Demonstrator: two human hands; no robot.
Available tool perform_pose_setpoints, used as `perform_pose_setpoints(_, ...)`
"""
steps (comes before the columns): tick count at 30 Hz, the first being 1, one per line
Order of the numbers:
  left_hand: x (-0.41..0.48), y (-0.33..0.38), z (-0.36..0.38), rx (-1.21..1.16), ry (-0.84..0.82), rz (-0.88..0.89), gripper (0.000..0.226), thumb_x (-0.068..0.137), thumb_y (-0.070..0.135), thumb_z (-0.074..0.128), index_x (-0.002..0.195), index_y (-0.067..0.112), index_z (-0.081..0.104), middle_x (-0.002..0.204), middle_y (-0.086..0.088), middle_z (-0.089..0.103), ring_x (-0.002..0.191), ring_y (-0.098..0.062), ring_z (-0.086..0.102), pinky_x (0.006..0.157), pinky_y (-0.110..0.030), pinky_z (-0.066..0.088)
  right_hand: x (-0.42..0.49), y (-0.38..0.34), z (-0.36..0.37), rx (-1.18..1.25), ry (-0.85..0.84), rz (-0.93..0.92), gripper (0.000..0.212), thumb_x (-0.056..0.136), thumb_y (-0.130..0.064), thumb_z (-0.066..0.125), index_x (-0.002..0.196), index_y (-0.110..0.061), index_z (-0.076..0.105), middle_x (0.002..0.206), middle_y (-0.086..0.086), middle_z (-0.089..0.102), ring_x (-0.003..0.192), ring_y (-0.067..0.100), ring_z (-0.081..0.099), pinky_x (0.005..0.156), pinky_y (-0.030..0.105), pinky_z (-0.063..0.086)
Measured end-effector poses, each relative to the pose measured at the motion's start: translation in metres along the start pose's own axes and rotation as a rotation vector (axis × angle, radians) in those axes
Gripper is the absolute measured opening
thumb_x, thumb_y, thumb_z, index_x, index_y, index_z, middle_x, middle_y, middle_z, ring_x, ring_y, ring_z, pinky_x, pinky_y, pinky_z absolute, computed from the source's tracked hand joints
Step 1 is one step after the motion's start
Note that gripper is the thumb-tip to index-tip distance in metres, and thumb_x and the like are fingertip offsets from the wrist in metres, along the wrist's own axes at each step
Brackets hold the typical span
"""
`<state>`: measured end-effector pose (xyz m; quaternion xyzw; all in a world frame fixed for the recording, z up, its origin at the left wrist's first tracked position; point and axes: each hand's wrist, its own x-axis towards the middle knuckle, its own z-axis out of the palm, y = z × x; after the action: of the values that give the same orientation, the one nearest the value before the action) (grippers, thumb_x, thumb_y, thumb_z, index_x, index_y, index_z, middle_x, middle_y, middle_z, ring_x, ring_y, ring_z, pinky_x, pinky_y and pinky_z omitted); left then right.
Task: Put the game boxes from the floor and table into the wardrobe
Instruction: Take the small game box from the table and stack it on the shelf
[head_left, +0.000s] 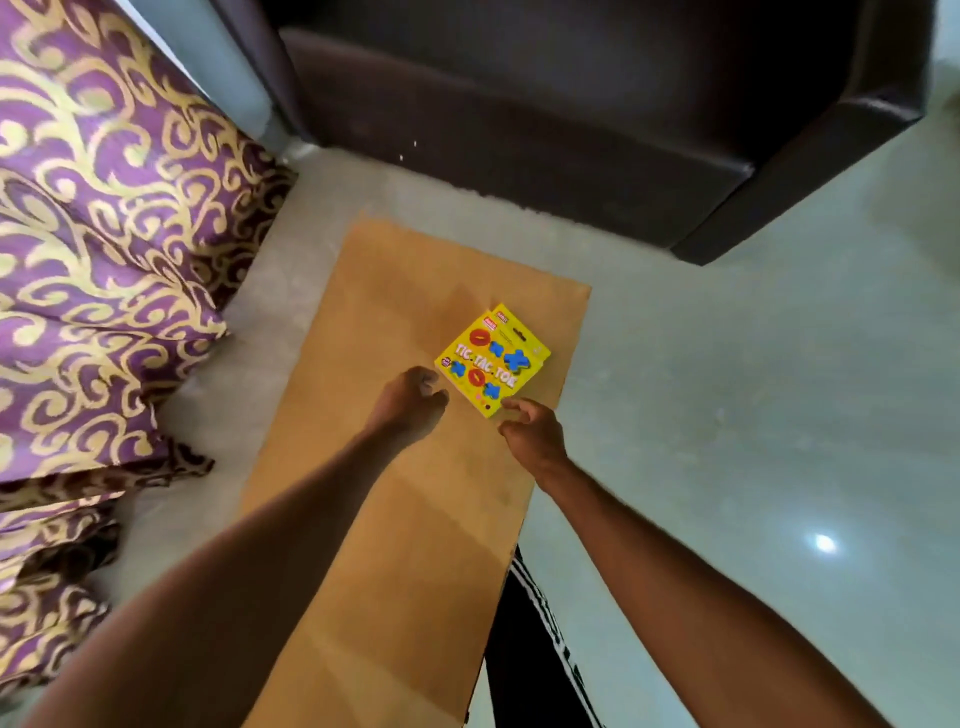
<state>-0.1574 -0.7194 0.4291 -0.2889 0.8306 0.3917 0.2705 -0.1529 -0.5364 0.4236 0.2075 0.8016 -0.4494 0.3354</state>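
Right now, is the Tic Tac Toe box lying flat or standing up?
Flat: the yellow box lies face-up on the wooden table, printed front showing.

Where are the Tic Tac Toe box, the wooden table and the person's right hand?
Tic Tac Toe box (491, 358): head view, middle of its yellow lid.
wooden table (395, 291): head view, bare top beyond the box.
right hand (532, 431): head view, back of the hand.
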Motion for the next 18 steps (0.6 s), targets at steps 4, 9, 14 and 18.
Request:
perform_pose_setpoints(4,0.075,0.019,0.019,0.134,-0.035,0.007,0.065,0.08,0.033,0.063,0.139,0.012,0.047,0.141,-0.013,0.053,0.129,-0.03,0.05,0.101,-0.035,0.043,0.064,0.001,0.01,0.076,-0.009,0.02,0.045,0.08,-0.003,0.064,0.124,-0.014,0.066,0.126,0.005,0.067,0.111,0.022,0.063,0.087,0.029,0.05)
perform_pose_setpoints(9,0.121,0.017,0.039,0.192,-0.167,-0.034,0.096,0.047,0.057,0.057,0.136,0.023,0.044,0.141,-0.01,0.051,0.124,-0.035,0.051,0.098,-0.05,0.047,0.097,0.012,0.02,0.16,-0.05,0.017,0.043,0.082,0.006,0.061,0.122,-0.009,0.066,0.123,0.003,0.065,0.109,0.015,0.061,0.074,0.013,0.049)
perform_pose_setpoints(14,0.086,0.002,0.045,-0.16,-0.148,-0.063,0.043,0.05,0.034,0.065,0.09,0.023,0.059,0.099,-0.001,0.068,0.091,-0.02,0.063,0.084,-0.037,0.055,0.087,0.021,0.02,0.146,-0.104,-0.032,0.048,0.077,0.001,0.066,0.121,-0.02,0.066,0.128,0.003,0.061,0.115,0.019,0.062,0.09,0.033,0.057)
perform_pose_setpoints(18,0.01,-0.025,0.033,-0.443,-0.041,-0.155,0.03,0.057,0.021,0.062,0.087,0.022,0.061,0.094,-0.006,0.068,0.086,-0.021,0.063,0.082,-0.038,0.053,0.039,0.015,0.013,-0.009,-0.211,-0.126,0.051,0.078,-0.003,0.07,0.124,-0.025,0.064,0.131,0.003,0.052,0.119,0.016,0.058,0.094,0.034,0.055)
